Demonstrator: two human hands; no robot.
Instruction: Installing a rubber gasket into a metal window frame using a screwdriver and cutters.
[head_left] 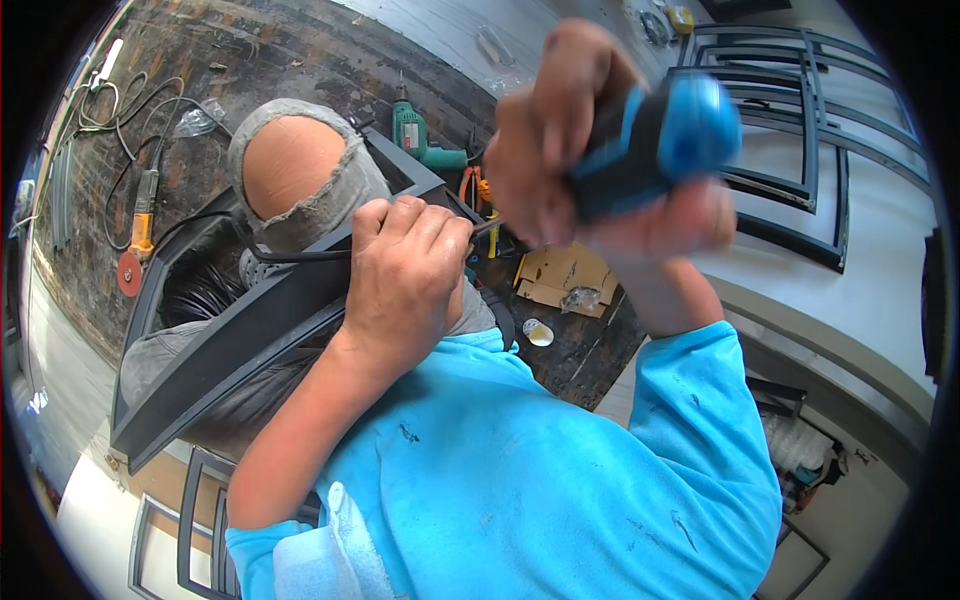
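Note:
A dark grey metal frame (225,345) lies across my lap, around my bent knee (293,165) with its torn grey trouser leg. My left hand (405,270) is closed at the frame's upper edge, and a thin black strip (305,256) runs into its fingers. My right hand (545,140) is raised on the right, wrapped round a tool with a thick blue and black handle (650,145). Motion blurs this hand and tool, so its exact kind is unclear. A short metal shaft (487,227) shows between the two hands; its tip is hidden by my left hand.
A green drill (412,135) and orange-handled pliers (470,187) lie beyond the frame. An angle grinder (143,215) with a trailing cord sits at left. Dark frames (810,130) are stacked on the right-hand bench. Cardboard (560,275) and a small round tub (538,332) rest on the floor.

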